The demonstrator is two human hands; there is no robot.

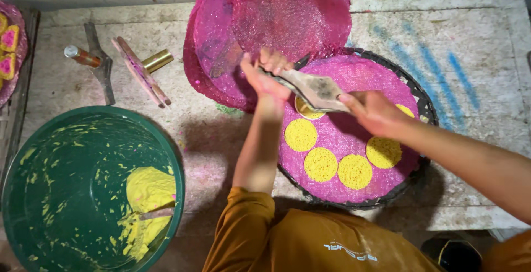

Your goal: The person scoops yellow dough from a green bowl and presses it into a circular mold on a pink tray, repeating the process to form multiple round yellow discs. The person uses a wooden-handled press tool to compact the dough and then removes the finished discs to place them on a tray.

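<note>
Mould (pixel 315 88): a flat, greyish two-leaf press, smeared dark at its middle, held above the far-left part of the tray (pixel 425 103). Left hand (pixel 266 75) grips the mould's far-left end, fingers (pixel 275 60) clenched over its edge. Right hand (pixel 373 111) grips the near-right end, fingers closed around it. Both hands are grasping the mould; it does not rest on the tray.

Tray is round, dark-rimmed, lined with pink mesh (pixel 354 75). Five yellow discs (pixel 320 164) lie on the mesh in an arc along the tray's near side, apart from one another; a sixth piece (pixel 305 110) shows partly under the mould.

Beyond the tray's left rim, loose pink mesh sheets (pixel 287 17) are stacked and folded up, one edge overlapping the tray.

Well left of the tray and nearer the person stands a green tub (pixel 66 194), its wall spattered, with yellow batter (pixel 148 194) at the side nearest the tray and a stick (pixel 157 213) lying in it.

Farther left of the tray, on the table (pixel 487 28), lie a metal tool (pixel 99 61), a pink-stained wooden press (pixel 141 73) and a brass cylinder (pixel 157 60). The table's far-left edge shows another pink-lined tray (pixel 16 56) with pink and yellow pieces.
</note>
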